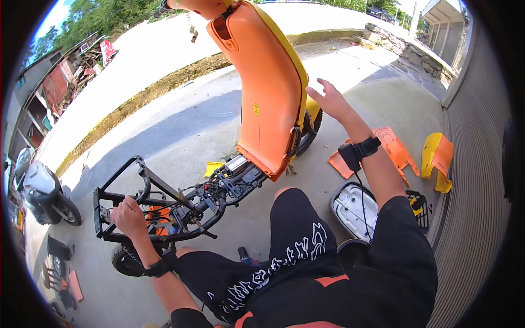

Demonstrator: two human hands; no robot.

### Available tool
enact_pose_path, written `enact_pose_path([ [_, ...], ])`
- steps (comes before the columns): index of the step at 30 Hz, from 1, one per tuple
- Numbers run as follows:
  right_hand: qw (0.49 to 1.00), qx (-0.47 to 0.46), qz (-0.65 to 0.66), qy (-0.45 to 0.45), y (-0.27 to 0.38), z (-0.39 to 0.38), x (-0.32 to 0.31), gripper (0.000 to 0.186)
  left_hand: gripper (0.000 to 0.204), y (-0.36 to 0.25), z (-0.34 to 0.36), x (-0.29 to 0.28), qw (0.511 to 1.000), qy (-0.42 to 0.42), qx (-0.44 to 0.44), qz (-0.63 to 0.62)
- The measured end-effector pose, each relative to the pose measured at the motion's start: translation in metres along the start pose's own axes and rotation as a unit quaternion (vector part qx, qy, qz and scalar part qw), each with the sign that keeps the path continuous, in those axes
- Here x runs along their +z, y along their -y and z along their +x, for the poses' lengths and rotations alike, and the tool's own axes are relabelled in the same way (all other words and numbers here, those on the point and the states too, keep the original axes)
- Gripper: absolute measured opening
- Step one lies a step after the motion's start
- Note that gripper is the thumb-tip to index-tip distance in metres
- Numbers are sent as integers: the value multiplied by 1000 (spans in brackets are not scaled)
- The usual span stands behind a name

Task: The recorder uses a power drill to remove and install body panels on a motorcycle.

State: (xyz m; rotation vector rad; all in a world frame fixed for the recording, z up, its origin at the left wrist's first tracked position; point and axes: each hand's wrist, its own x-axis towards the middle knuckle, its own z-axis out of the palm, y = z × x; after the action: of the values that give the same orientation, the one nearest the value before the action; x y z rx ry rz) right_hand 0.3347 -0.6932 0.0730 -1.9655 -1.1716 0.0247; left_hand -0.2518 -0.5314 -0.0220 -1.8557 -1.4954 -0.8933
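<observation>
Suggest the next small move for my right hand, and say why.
Probably close the right hand on the yellow edge of the orange front panel for a steadier hold: that hand is open right by the edge, while the left hand is at the rear of the black frame.

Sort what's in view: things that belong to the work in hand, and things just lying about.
Part of the work, it seems:
large orange panel, beside the right hand
black frame, at the left hand

Probably just lying about:
loose orange panel
yellow-and-orange panel
parked silver scooter
</observation>
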Motion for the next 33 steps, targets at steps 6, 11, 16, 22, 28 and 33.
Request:
enact_pose_path([
  [6,965,-200,-61,-158,123,125,-9,86,39,-10,2,-1,999,12,8,-42],
  [11,978,-184,-62,-76,146,171,7,85,36,-14,3,4,997,-65,2,-40],
  [16,978,-181,-6,-100,143,168,13,73,34,-9,1,9,993,-113,21,-33],
  [22,948,-269,-52,-161,134,188,11,55,34,-2,0,12,993,-108,44,-13],
  [28,961,-129,217,-114,59,217,-8,39,35,-1,0,17,993,-102,58,4],
  [33,980,-176,-18,-93,-25,175,30,53,37,-4,0,30,987,-150,18,60],
])
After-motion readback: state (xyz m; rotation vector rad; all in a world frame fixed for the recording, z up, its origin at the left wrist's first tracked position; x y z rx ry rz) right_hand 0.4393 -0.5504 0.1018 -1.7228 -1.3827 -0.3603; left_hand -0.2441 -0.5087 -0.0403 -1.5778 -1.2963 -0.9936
